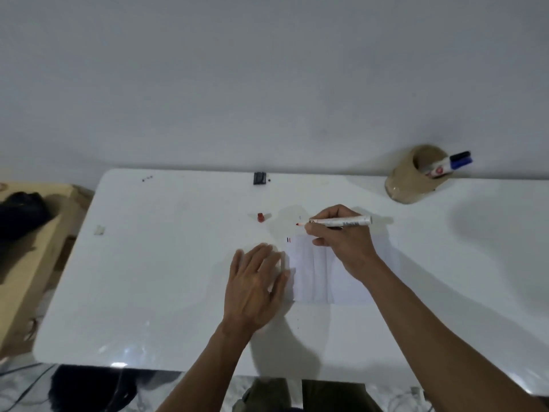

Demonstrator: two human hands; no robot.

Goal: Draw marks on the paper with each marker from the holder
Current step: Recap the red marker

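Note:
A white creased sheet of paper [315, 272] lies on the white table [166, 263], with small blue and red marks at its top-left corner. My right hand [341, 242] holds an uncapped red marker [341, 222], its tip pointing left just above the paper's far edge. The marker's red cap [260, 217] stands on the table to the left. My left hand [255, 283] hovers with spread fingers over the paper's left edge. A tan holder [416, 179] at the back right contains blue and black markers [454, 163].
A small black object [259, 177] sits at the table's far edge by the grey wall. A small white scrap [99, 230] lies at the left side. Beyond the table's left edge is a tan surface [32, 248] with a dark item [20, 212].

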